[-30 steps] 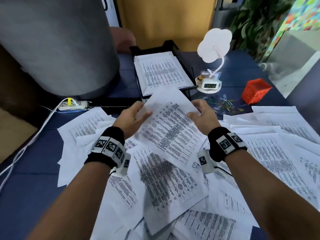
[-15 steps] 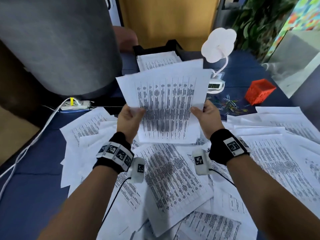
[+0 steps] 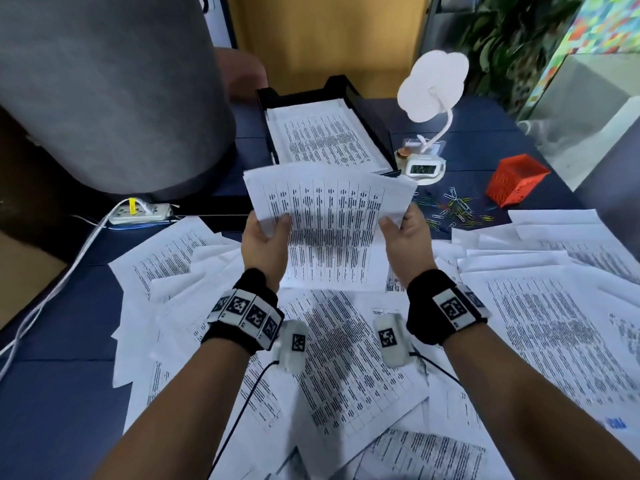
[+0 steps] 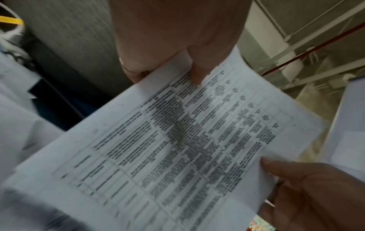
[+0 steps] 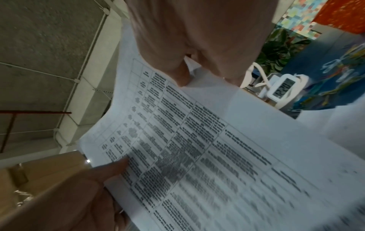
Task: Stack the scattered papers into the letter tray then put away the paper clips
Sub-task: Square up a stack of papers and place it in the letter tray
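A printed sheet [image 3: 329, 230] is lifted above the table, held by both hands. My left hand [image 3: 266, 233] pinches its left edge, thumb on top, and my right hand [image 3: 401, 230] pinches its right edge. The wrist views show the same sheet [image 4: 177, 140] [image 5: 197, 148] with a thumb on each side. Behind it stands the black letter tray [image 3: 367, 112] holding a pile of printed papers [image 3: 322, 136]. Many more scattered papers [image 3: 346, 358] cover the blue table. Coloured paper clips [image 3: 450, 209] lie loose to the right, next to an orange mesh box [image 3: 516, 178].
A white cloud-shaped lamp [image 3: 433, 84] with a small digital clock [image 3: 424, 168] stands right of the tray. A large grey cylinder [image 3: 104, 91] rises at the back left. A power strip [image 3: 138, 211] and white cable [image 3: 52, 289] lie at the left.
Both hands picked the sheet up off the pile, raised it and turned it square; it now sits a little lower, with the tray's papers showing behind it.
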A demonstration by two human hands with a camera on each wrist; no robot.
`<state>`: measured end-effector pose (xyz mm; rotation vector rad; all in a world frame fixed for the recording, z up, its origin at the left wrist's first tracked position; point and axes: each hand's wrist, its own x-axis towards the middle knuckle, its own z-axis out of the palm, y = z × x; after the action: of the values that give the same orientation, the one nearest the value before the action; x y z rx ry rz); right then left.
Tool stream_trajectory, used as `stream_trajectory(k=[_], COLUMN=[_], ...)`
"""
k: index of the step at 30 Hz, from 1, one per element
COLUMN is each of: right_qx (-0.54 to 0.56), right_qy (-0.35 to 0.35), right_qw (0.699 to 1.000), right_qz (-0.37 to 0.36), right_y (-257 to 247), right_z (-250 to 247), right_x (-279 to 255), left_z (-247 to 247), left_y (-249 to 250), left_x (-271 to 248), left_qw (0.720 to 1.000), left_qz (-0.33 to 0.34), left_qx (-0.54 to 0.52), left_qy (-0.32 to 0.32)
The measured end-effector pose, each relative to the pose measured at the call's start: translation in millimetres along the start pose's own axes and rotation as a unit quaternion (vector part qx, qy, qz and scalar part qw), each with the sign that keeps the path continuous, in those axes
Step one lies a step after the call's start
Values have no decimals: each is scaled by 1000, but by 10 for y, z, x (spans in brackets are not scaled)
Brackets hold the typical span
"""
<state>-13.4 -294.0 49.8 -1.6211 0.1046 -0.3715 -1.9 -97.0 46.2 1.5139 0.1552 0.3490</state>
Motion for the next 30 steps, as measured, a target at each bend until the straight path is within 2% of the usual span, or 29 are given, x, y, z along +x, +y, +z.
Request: stream_trajectory(k=[3,7,11,16,21,24,30], right_qx=[-1,-23,-71,-71,-58,-127,-223], right_qy=[14,7,-25,35,18,-5,-68], right_qw=[1000,999,993,994,994,982,939], right_qz=[-13,39,88,79,90,140,253], right_y=[-15,132,357,417,421,638,942], right_z=[47,82,68,34,24,-9,-124], right_x=[43,70,55,123,169,147,27], left_z=[65,73,38,-7,-94,-120,-149], left_y=[30,-141,-275,-238,-375,-505,-803], left_x=[49,43,36,129,173,70,-114], left_qw=[1000,998,997,998,992,978,923], left_qz=[19,-8,-52,-49,-75,-125,-239], left_qx=[17,55,50,35,95,159,274], left_qy=[13,26,-15,-16,-41,-53,-124])
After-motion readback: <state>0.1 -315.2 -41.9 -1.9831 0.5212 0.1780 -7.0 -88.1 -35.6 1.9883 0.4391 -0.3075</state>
